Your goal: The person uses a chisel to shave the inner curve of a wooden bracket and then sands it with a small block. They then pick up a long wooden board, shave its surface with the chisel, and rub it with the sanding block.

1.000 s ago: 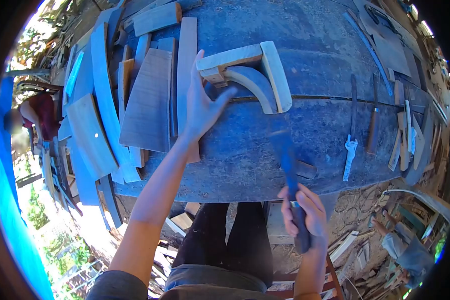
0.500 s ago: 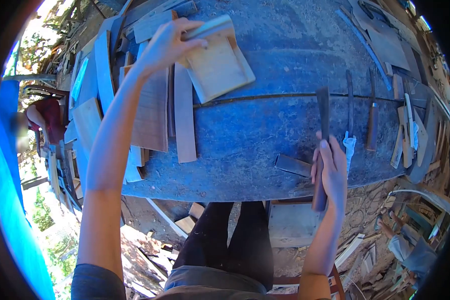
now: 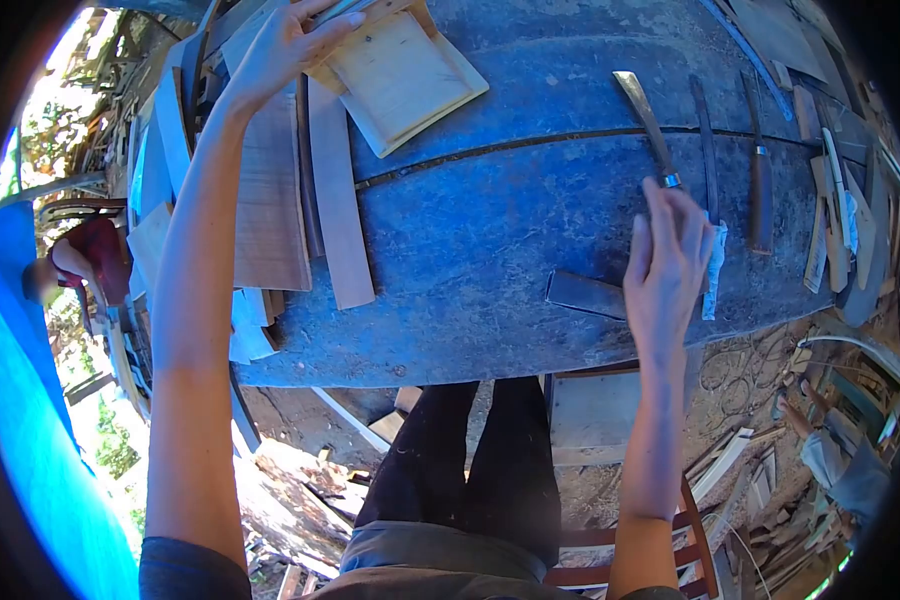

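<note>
My left hand (image 3: 285, 50) is at the upper left, its fingers closed on the edge of a pale wooden piece (image 3: 400, 75) with a raised block at its far end. My right hand (image 3: 672, 255) is right of centre, fingers loosely bent and apart, over the handle end of a chisel (image 3: 642, 112). The blade points away from me; the hand hides most of the handle. Left of that hand lies a small dark block (image 3: 585, 295). Just right of it are a long dark tool with a white wrapping (image 3: 713, 270) and a wooden-handled tool (image 3: 761, 200).
Boards (image 3: 270, 200) and strips (image 3: 338, 205) are stacked on the left of the blue worktable (image 3: 470, 250). More wood pieces (image 3: 835, 215) lie at its right end. One person (image 3: 95, 255) is at the far left, another (image 3: 845, 460) at the lower right. A gap crosses the table.
My right hand has loosened from the chisel, which has turned so its blade leans further left. The wooden piece and my left hand appear further up and left; the whole view has shifted slightly.
</note>
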The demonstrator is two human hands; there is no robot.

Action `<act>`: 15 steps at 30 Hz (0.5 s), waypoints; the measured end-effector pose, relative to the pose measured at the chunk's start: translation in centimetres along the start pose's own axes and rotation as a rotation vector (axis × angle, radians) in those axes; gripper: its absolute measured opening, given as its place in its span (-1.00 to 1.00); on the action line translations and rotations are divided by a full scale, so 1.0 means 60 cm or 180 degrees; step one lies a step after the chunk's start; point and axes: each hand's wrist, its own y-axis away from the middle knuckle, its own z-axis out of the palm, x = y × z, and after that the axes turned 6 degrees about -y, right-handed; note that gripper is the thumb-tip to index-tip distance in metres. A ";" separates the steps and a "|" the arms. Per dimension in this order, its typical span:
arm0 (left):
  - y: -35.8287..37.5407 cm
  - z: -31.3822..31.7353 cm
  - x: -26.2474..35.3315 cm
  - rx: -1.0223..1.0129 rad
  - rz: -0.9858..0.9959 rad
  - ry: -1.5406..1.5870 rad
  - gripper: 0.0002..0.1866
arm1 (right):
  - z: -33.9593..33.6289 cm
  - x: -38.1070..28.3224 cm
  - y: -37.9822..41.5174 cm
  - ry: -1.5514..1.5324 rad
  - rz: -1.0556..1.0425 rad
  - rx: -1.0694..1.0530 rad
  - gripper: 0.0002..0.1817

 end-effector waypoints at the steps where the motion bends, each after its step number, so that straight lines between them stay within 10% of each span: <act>1: -0.003 -0.006 -0.008 -0.0124 -0.0133 0.0079 -0.47 | 0.003 -0.005 0.013 -0.0005 -0.0007 0.0011 -0.65; 15: -0.034 -0.028 -0.067 -0.0442 -0.0405 0.0695 -0.41 | 0.066 -0.002 0.098 -0.0235 0.0059 -0.0117 -0.66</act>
